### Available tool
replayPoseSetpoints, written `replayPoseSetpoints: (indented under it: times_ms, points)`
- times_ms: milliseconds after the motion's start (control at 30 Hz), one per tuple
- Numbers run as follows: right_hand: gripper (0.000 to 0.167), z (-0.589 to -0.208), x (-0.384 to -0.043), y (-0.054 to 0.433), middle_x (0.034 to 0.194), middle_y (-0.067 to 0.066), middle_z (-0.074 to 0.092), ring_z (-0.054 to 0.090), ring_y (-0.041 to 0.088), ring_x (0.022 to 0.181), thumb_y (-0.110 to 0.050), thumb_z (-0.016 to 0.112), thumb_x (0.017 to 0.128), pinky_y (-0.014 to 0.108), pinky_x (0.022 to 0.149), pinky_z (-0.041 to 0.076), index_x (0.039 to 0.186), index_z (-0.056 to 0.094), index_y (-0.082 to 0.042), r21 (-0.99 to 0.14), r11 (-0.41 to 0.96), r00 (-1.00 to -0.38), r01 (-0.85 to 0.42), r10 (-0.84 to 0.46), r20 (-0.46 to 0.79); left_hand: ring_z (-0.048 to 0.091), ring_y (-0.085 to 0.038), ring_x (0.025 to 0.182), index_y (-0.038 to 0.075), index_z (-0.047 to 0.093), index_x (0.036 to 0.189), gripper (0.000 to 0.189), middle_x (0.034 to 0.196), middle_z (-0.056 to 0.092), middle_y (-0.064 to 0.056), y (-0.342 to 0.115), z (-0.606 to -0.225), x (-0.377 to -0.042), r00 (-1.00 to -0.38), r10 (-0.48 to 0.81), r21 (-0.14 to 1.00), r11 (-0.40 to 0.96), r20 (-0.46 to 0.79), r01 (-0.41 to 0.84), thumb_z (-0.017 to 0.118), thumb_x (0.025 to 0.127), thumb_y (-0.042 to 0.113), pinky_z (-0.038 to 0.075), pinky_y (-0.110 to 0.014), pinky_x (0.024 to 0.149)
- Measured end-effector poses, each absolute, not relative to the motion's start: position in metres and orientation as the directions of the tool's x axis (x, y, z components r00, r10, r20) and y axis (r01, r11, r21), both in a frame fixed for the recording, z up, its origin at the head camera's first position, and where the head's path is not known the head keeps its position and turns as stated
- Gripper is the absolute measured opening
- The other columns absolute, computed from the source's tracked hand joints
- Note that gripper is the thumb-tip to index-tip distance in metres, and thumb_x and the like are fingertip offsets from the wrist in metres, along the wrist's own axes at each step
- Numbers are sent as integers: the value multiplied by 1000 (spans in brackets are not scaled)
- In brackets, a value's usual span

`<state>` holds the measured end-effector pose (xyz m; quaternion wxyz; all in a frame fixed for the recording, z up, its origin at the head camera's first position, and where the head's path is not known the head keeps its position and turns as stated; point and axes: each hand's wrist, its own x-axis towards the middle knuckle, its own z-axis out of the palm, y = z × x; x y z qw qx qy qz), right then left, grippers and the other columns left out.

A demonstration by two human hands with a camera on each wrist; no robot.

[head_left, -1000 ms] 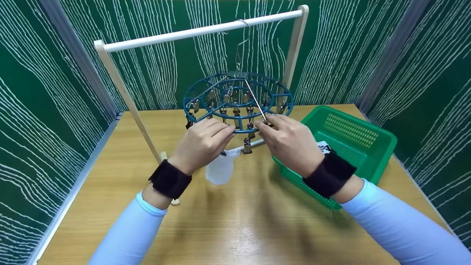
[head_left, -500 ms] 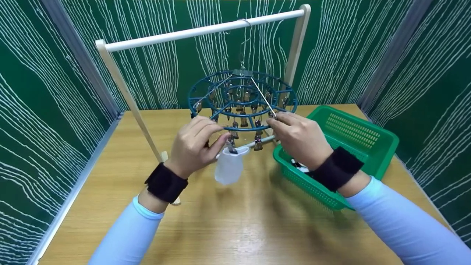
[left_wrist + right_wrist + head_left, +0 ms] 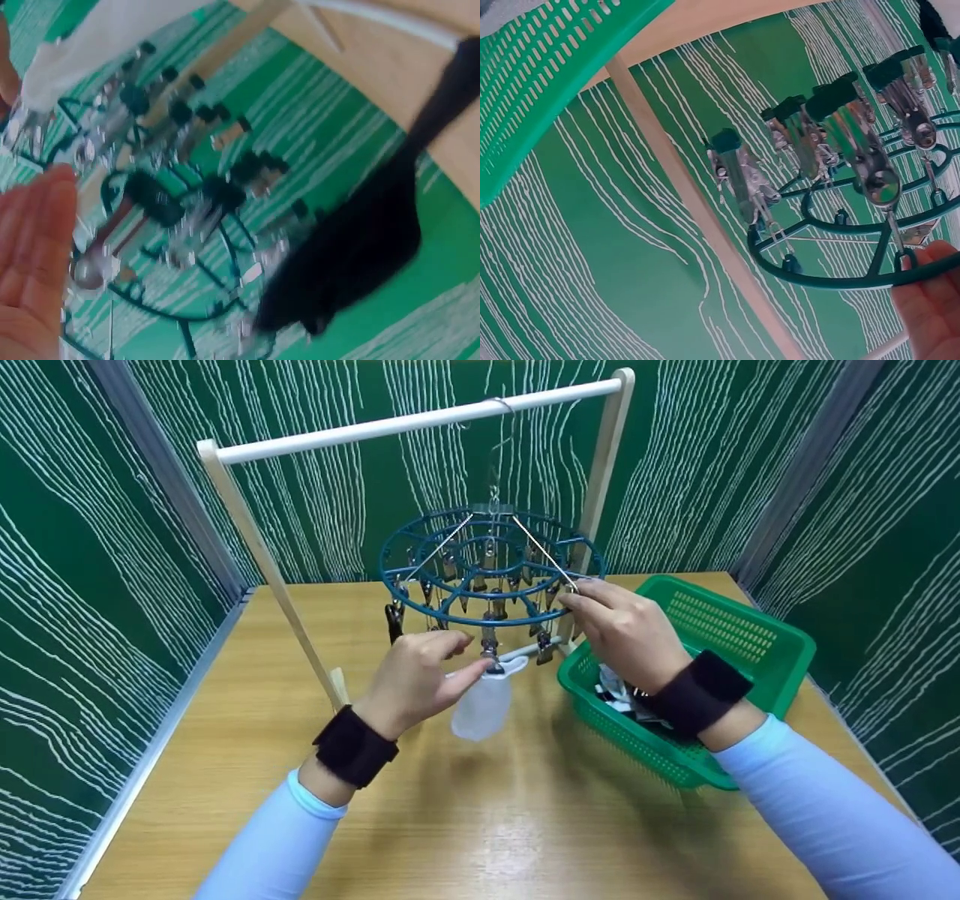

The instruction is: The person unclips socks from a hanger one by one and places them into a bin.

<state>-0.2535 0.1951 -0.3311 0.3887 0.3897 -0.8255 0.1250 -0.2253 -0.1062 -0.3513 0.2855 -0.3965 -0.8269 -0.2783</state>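
A round blue-green clip hanger (image 3: 491, 621) with several metal clips hangs level by its hook. My right hand (image 3: 630, 634) pinches its rim at the near right; the right wrist view shows the fingers (image 3: 930, 307) at the rim. My left hand (image 3: 409, 682) is off the rim, at the front left, thumb and fingers apart. Its thumb tip is close to a front clip (image 3: 491, 649); whether they touch I cannot tell. From that clip hangs a small white sock-like cloth (image 3: 480, 709). A black sock-like cloth (image 3: 360, 240) hangs at the hanger's left side.
A wooden stand with a white bar (image 3: 360, 431) carries the hanger above the wooden table (image 3: 480, 825). To the right stands a green perforated basket (image 3: 780, 682) holding crumpled black-and-white cloths (image 3: 619, 697). Green walls with white lines (image 3: 300, 510) enclose the table.
The hanger has turned, its front edge going right, and the white cloth has moved right with it. My left hand has let go of the rim and dropped lower; my right hand has shifted right.
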Motion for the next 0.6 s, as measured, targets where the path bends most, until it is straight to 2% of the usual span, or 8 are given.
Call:
replayPoseSetpoints:
  times_ms: [100, 200, 300, 433, 600]
  points:
    - [20, -329, -254, 197, 115, 28, 79, 79, 43, 106, 6, 76, 97, 54, 90, 66, 117, 79, 6, 88, 662, -398, -744, -546, 737, 82, -32, 97, -7, 75, 114, 33, 108, 82, -20, -97, -352, -226, -640, 479, 403, 510, 600, 760, 84, 97, 20, 68, -41, 87]
    - [21, -330, -255, 199, 116, 27, 79, 79, 43, 107, 6, 76, 97, 54, 91, 66, 118, 79, 6, 75, 657, -403, -750, -545, 735, 81, -33, 103, -9, 73, 122, 36, 116, 81, -22, -91, -352, -227, -708, 472, 543, 454, 526, 706, 81, 100, 18, 67, -42, 92]
    - [21, -332, -255, 200, 116, 27, 79, 79, 43, 108, 6, 76, 97, 54, 91, 66, 118, 79, 6, 59, 650, -408, -758, -542, 735, 81, -32, 101, -10, 75, 119, 29, 114, 81, -22, -88, -351, -228, -713, 477, 595, 401, 514, 697, 78, 101, 13, 67, -41, 92]
    - [21, -333, -256, 202, 116, 27, 79, 79, 43, 108, 6, 77, 96, 54, 92, 66, 117, 80, 5, 63, 645, -396, -762, -541, 742, 82, -30, 91, -8, 78, 112, 24, 107, 83, -21, -85, -351, -230, -702, 477, 585, 394, 529, 709, 80, 100, 12, 68, -39, 85]
    - [22, -334, -257, 203, 116, 26, 80, 78, 43, 110, 5, 80, 94, 55, 93, 65, 116, 81, 3, 91, 645, -368, -758, -540, 757, 82, -29, 87, -9, 79, 109, 23, 103, 83, -21, -82, -352, -232, -710, 469, 593, 396, 526, 701, 84, 95, 9, 69, -38, 79]
